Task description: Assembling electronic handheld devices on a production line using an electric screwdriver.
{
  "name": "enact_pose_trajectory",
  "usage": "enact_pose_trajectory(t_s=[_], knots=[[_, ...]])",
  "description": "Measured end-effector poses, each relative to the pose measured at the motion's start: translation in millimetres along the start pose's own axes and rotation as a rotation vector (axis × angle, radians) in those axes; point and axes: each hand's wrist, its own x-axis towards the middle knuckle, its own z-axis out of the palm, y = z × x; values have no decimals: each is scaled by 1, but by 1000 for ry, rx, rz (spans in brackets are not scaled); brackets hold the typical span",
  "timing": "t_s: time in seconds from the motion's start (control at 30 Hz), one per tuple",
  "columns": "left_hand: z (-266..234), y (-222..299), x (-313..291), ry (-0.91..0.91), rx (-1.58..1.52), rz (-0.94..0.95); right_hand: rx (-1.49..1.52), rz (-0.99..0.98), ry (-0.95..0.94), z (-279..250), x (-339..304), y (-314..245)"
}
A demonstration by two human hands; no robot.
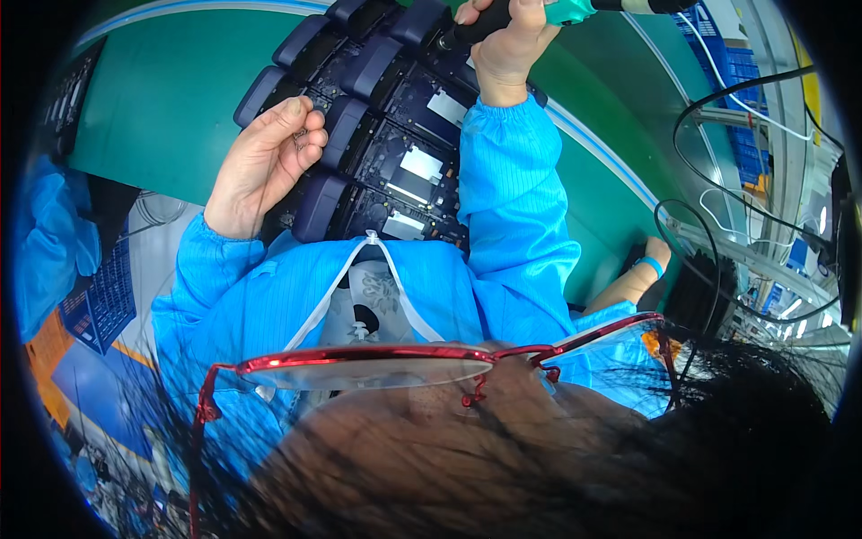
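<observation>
My right hand is closed round an electric screwdriver with a teal and black body. Its dark front end points left, over the far part of a tray-like group of dark electronic housings. Several of these housings lie open in rows, showing circuit boards and pale silver plates. Over the left edge of the group is my left hand, palm turned up and fingers curled. Small dark bits show between its fingers, too small to name.
Beneath the housings runs a green work surface with a pale rail along its far side. Another person's forearm with a blue wristband is at right. Black cables and blue baskets are beyond. At far left stands another dark unit.
</observation>
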Motion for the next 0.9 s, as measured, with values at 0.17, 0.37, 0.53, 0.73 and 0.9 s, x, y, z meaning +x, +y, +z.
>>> enact_pose_trajectory(t_s=[0.17, 0.37, 0.53, 0.73, 0.9], knots=[[6, -4, 0, -18, -4, 9, 9, -19, 5, -1, -2, -3], [-2, -4, 2, -4, 4, 35, 39, 23, -19, 0, -1, 13], [6, -5, 4, -32, -15, 24, -158, -26, -64, 6, 0, 5], [7, -6, 3, -1, 17, 41, -300, 1, -106, 14, -2, 13], [1, -6, 0, 57, 44, 57, -424, 104, 7, 25, -12, 18]])
